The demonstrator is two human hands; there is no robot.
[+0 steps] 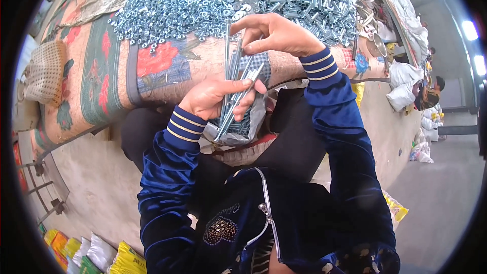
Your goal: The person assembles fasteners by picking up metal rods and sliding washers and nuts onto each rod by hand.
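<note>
My left hand [215,95] is closed round a loose bundle of long, thin metal rods [227,61], bolt-like and silvery, with the thumb pressed across them. The rods stand at slightly different slants. Above it, my right hand [284,35] is bent over the bundle's upper part, thumb and fingers pinching at a rod. The exact grip of its fingertips is partly hidden. Below the hands, between my knees, an opened grey-white bag [257,122] holds many similar metal pieces.
The padded, flower-patterned table [162,66] bears heaps of small nuts [157,12], flat washers [234,0] and short metal tubes [314,7]. A woven basket [45,71] stands at left, white sacks [404,86] at right. Another person [432,94] sits farther off.
</note>
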